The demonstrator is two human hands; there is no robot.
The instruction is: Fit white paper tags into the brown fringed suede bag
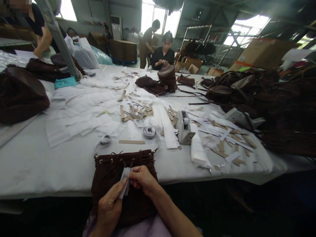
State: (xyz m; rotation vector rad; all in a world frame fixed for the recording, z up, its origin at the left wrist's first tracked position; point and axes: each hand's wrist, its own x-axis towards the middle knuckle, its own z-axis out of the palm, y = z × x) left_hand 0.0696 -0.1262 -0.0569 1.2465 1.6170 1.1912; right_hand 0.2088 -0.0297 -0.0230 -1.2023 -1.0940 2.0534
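Observation:
A dark brown drawstring bag with gold eyelets leans against the table's front edge, close to my body. In front of it, my left hand is closed on a small piece of folded white paper, thumb on top. My right hand pinches at the upper right edge of that same paper, its fingertips beside the bag's drawstring. Past the bag lie a brown card strip, a coil of grey strap and a smaller wrapped coil.
A tape dispenser stands right of centre among paper and card strips. White sheets spread over the left. Brown bags pile up at the right, and another bag sits farther back. Several people work beyond the table.

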